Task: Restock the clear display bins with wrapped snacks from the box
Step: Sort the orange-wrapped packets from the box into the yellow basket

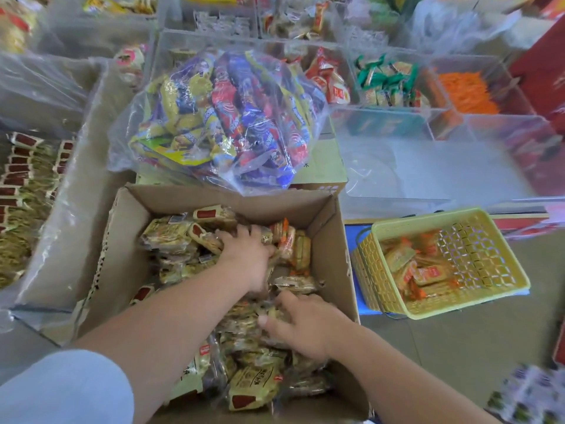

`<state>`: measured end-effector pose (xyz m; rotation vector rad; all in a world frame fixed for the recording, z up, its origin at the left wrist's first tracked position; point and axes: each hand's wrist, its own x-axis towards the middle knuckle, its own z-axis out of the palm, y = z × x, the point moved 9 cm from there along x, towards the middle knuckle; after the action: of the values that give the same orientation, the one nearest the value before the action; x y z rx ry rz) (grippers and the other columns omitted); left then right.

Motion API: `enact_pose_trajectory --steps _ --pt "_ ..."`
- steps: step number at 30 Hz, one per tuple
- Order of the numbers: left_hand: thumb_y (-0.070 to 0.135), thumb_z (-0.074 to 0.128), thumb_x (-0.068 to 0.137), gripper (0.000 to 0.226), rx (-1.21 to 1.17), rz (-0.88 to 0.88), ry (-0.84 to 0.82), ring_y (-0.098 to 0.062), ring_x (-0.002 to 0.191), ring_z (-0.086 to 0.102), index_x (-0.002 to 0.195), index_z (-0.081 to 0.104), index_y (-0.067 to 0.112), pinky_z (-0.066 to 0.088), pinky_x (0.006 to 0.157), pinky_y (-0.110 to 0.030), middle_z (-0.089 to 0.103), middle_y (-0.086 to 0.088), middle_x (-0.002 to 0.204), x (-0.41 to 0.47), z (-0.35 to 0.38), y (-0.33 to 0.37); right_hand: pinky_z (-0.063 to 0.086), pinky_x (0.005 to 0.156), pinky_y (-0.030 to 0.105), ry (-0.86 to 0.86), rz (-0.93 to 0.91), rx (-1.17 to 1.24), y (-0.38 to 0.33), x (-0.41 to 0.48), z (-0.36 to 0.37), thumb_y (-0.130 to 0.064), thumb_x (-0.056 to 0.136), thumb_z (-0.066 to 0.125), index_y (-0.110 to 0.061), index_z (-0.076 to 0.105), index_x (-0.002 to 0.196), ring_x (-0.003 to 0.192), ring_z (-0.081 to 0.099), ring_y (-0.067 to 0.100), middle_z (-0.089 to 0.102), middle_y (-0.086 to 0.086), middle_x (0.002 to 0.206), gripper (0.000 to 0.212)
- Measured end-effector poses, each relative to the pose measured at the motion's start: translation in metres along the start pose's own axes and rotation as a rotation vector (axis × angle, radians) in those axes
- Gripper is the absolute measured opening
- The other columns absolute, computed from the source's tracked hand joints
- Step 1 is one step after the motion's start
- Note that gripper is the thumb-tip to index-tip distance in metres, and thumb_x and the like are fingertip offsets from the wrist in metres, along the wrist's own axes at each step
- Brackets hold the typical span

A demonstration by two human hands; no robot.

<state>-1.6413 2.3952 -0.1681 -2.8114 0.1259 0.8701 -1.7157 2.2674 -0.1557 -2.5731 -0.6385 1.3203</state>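
An open cardboard box (333,228) sits low in the middle, filled with several wrapped snacks (171,235) in pale yellow and red-brown wrappers. Both my hands are inside it. My left hand (244,255) reaches to the far side, fingers curled down over packets there. My right hand (301,321) lies nearer, fingers bent round snack packets at the box's centre. At the left, a clear display bin (70,185) holds rows of the same kind of snack (18,185).
A clear plastic bag of blue, red and yellow packets (226,117) lies on a box behind. A yellow basket (477,304) with orange-wrapped snacks stands at the right. Clear bins (428,154) with other snacks fill the back and right.
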Motion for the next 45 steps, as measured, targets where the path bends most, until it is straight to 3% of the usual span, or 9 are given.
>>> enact_pose_trajectory --steps 7,13,16,20,25,28,34,39,45 --pt "0.042 0.081 0.075 0.083 -0.101 0.100 0.043 -0.039 0.123 0.046 0.147 0.042 0.034 0.052 0.091 -0.054 0.041 -0.014 0.136 -0.028 -0.001 -0.005 0.045 0.101 0.042 0.334 -0.039 -0.083 0.001 0.012 -0.051 -0.058 0.094 0.050 -0.028 0.066 0.118 0.117 0.046 0.027 0.055 0.004 0.117 0.041" --pt "0.039 0.083 0.071 0.082 -0.318 0.145 0.132 -0.015 0.100 0.052 0.138 0.038 0.054 0.048 0.073 -0.028 0.044 0.009 0.113 -0.080 0.007 -0.043 0.039 0.109 0.046 0.273 0.041 0.066 0.009 0.047 -0.065 -0.091 0.075 0.036 -0.028 0.045 0.145 0.133 0.041 0.032 0.048 0.010 0.142 0.095" --pt "0.052 0.076 0.072 0.085 -0.408 0.127 0.108 -0.017 0.127 0.049 0.143 0.029 0.059 0.049 0.093 -0.031 0.040 0.007 0.143 -0.111 0.021 -0.067 0.038 0.108 0.051 0.127 0.052 -0.011 0.005 0.062 -0.055 -0.106 0.055 0.015 -0.033 0.033 0.153 0.138 0.039 0.037 0.039 0.012 0.154 0.123" --pt "0.050 0.081 0.072 0.091 -0.442 0.070 0.081 -0.020 0.147 0.032 0.146 0.028 0.060 0.034 0.117 -0.042 0.023 0.006 0.163 -0.146 0.037 -0.086 0.039 0.108 0.046 0.151 0.103 -0.202 0.012 0.074 -0.048 -0.094 0.073 0.036 -0.027 0.026 0.155 0.135 0.040 0.039 0.039 0.017 0.153 0.106" --pt "0.102 0.049 0.052 0.089 -0.583 0.070 0.005 -0.020 0.153 0.014 0.132 0.043 0.064 0.017 0.125 -0.050 0.020 0.011 0.165 -0.164 0.040 -0.083 0.033 0.108 0.050 0.203 0.129 -0.398 0.007 0.071 -0.044 -0.082 0.083 0.042 -0.022 0.039 0.148 0.137 0.037 0.035 0.041 0.011 0.151 0.088" --pt "0.106 0.030 0.058 0.073 -0.732 0.089 0.056 -0.008 0.128 0.040 0.120 0.036 0.068 0.040 0.105 -0.040 0.042 0.027 0.136 -0.155 0.022 -0.079 0.042 0.105 0.051 0.148 0.084 -0.257 -0.004 0.064 -0.032 -0.078 0.089 0.033 -0.021 0.048 0.141 0.132 0.041 0.037 0.042 0.014 0.145 0.079" --pt "0.076 0.040 0.092 0.069 -0.916 0.051 0.033 -0.005 0.082 0.065 0.154 0.024 0.052 0.054 0.078 -0.036 0.069 0.012 0.096 -0.077 0.008 -0.079 0.046 0.086 0.042 0.338 0.030 -0.198 -0.011 0.035 -0.033 -0.060 0.101 0.026 -0.028 0.067 0.101 0.108 0.053 0.025 0.055 0.001 0.110 0.052" --pt "0.072 0.057 0.086 0.079 -0.627 0.077 -0.040 -0.028 0.118 0.057 0.148 0.049 0.023 0.049 0.091 -0.037 0.054 -0.006 0.136 -0.021 0.012 -0.041 0.048 0.083 0.035 0.415 0.109 0.023 0.005 0.043 -0.053 -0.039 0.101 0.044 -0.021 0.058 0.118 0.102 0.061 0.028 0.052 0.005 0.119 0.029" --pt "0.077 0.050 0.087 0.089 -0.487 0.121 -0.141 -0.036 0.145 0.037 0.157 0.036 0.024 0.038 0.115 -0.047 0.032 -0.008 0.165 -0.008 0.047 -0.017 0.036 0.107 0.041 0.520 0.341 0.496 0.041 0.077 -0.073 -0.033 0.101 0.044 -0.008 0.041 0.143 0.129 0.046 0.037 0.038 0.018 0.145 0.048"
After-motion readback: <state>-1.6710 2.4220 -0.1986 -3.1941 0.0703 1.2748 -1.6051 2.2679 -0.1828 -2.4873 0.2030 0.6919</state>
